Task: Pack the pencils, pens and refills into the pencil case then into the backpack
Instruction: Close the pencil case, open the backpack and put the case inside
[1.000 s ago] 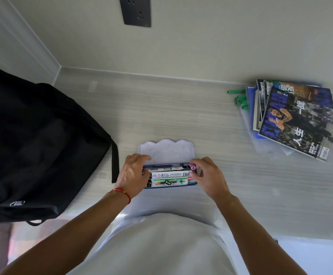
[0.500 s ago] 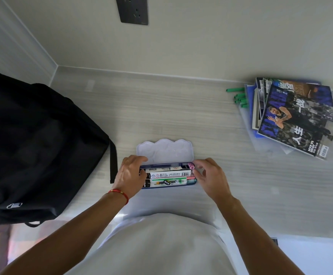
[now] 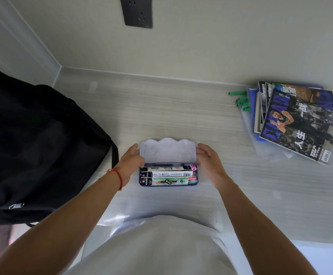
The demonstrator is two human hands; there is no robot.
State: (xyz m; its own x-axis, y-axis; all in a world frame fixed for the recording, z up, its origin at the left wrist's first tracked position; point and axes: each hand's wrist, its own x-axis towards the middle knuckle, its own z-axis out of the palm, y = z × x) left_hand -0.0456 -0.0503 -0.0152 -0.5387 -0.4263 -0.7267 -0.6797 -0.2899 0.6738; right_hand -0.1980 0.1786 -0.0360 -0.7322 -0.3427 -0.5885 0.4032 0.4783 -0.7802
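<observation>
A blue pencil case (image 3: 141, 183) lies open on the desk in front of me, filled with refill packs (image 3: 167, 177), pens and a pink eraser (image 3: 192, 166). Its pale scalloped lid (image 3: 167, 150) stands tilted back. My left hand (image 3: 131, 162) touches the lid's left edge, fingers curled around it. My right hand (image 3: 210, 162) rests against the lid's right edge. The black backpack (image 3: 34, 147) lies to the left, its zipper pull at the lower front.
A stack of magazines (image 3: 296, 122) lies at the far right on a clear folder, with several green markers (image 3: 241, 101) beside it near the wall. A power socket (image 3: 138, 11) sits on the wall above. A clear plastic sleeve (image 3: 122, 217) lies at the desk's near edge.
Both hands have moved up from the case's tray ends to the sides of the lid. The case and its contents stay in place.
</observation>
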